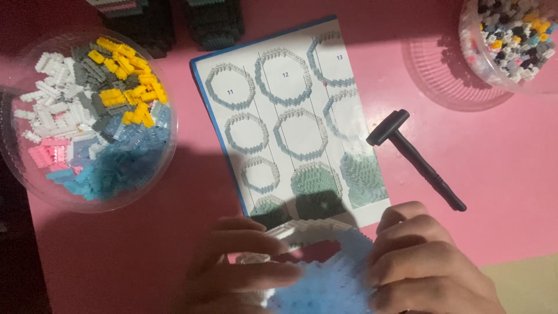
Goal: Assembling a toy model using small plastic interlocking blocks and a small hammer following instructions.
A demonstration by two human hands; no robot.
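Both my hands hold a round build of tiny bricks (325, 273) at the bottom middle, with a white rim and a light blue inside. My left hand (238, 270) grips its left side, fingers laid across the white rim. My right hand (430, 261) clasps its right edge. The build lies just below an instruction sheet (290, 116) showing ring-shaped building steps.
A clear round tub (11, 145) at the left holds white, grey, yellow, pink and blue bricks. A black hammer-shaped tool (415, 157) lies right of the sheet. Another tub of mixed bricks (511, 40) stands at top right, with a clear lid (436, 70) beside it. Dark brick builds (174, 23) stand at the top.
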